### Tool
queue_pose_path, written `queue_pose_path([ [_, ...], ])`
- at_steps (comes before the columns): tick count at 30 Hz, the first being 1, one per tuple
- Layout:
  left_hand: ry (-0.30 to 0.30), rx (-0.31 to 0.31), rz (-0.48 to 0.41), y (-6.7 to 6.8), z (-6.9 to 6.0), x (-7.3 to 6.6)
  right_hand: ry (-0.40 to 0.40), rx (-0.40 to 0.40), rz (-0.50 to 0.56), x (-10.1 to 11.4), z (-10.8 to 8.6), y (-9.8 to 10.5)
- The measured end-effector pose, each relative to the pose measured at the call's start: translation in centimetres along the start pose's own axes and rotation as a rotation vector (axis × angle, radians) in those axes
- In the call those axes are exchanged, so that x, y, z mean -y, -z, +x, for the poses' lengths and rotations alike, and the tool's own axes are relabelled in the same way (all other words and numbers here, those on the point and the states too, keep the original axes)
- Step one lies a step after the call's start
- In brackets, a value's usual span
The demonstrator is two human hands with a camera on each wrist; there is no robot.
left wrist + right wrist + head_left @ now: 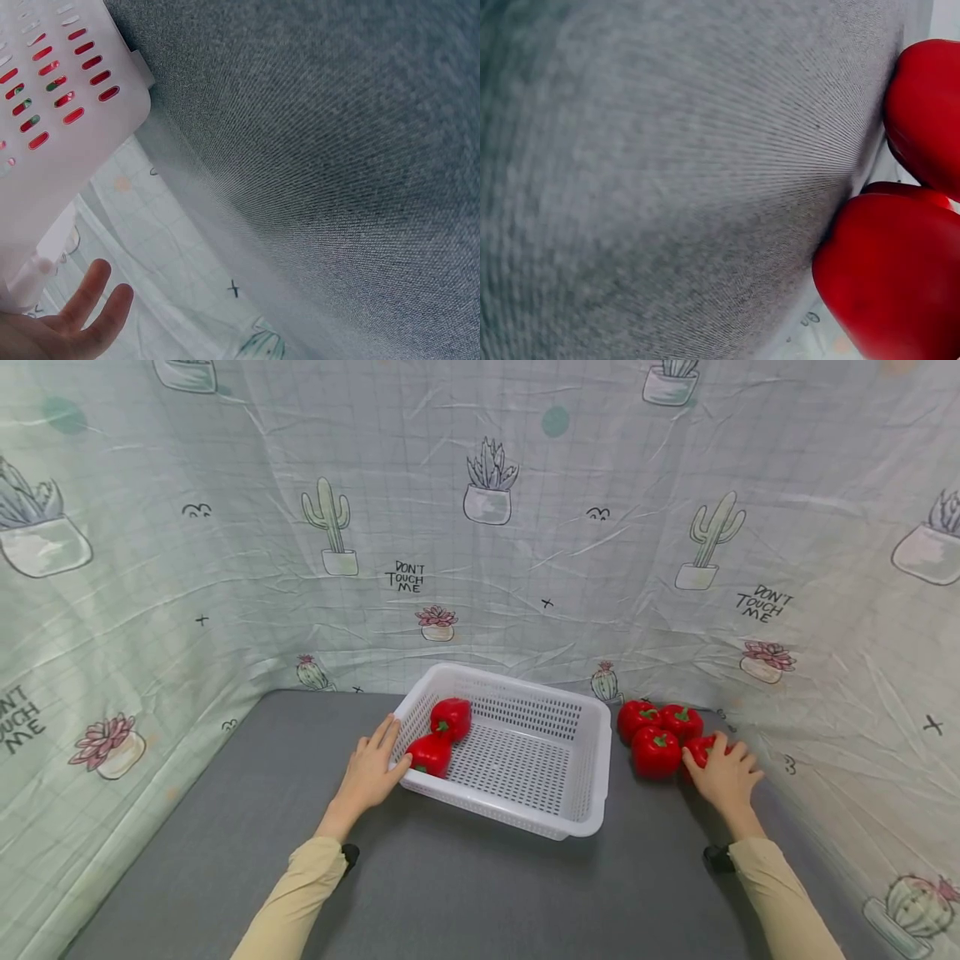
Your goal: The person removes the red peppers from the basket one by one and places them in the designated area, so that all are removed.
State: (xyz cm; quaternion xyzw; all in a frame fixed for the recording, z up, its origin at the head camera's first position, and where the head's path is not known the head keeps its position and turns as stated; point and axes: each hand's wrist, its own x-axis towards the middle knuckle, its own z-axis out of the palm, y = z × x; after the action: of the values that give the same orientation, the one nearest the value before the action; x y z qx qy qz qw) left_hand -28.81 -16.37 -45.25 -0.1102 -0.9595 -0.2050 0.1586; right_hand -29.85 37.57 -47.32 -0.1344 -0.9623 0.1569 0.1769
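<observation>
One left hand (367, 770), below a tan left sleeve (288, 893) and a black left wristband (349, 856), rests at the left rim of a white slotted basket (517, 768); its fingers are extended and apart, with the thumb at the near-left corner. The basket stands at an angle on a grey table (465, 877), in front of a printed cloth (525, 552) hung along the far side. Inside the basket, at its left end, a near pepper (431, 753) and a far pepper (451, 719), both red, touch each other. To the right of the basket, on the table, a red group consists of a far-left pepper (637, 720), a front pepper (656, 753), a far-right pepper (682, 722) and a rightmost pepper (699, 749). The right hand (723, 778), below a black right wristband (717, 858) and a tan right sleeve (780, 902), is positioned over the rightmost pepper and partly covers it; thumb and fingers are spread, and whether they clamp it cannot be told.
</observation>
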Motion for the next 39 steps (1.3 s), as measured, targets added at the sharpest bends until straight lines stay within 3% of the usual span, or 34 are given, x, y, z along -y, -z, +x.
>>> queue_pose_path([
  [16, 0.004, 0.011, -0.003, 0.0, 0.0, 0.1, 0.101, 0.207, 0.036, -1.4, -0.8, 1.5],
  [26, 0.008, 0.008, -0.011, 0.0, 0.0, 0.1, 0.249, 0.157, 0.050, -2.7, -0.9, 1.2],
  [39, -0.006, -0.001, -0.012, -0.1, 0.0, 0.2, 0.264, 0.119, 0.045, -2.9, -0.6, 0.8],
])
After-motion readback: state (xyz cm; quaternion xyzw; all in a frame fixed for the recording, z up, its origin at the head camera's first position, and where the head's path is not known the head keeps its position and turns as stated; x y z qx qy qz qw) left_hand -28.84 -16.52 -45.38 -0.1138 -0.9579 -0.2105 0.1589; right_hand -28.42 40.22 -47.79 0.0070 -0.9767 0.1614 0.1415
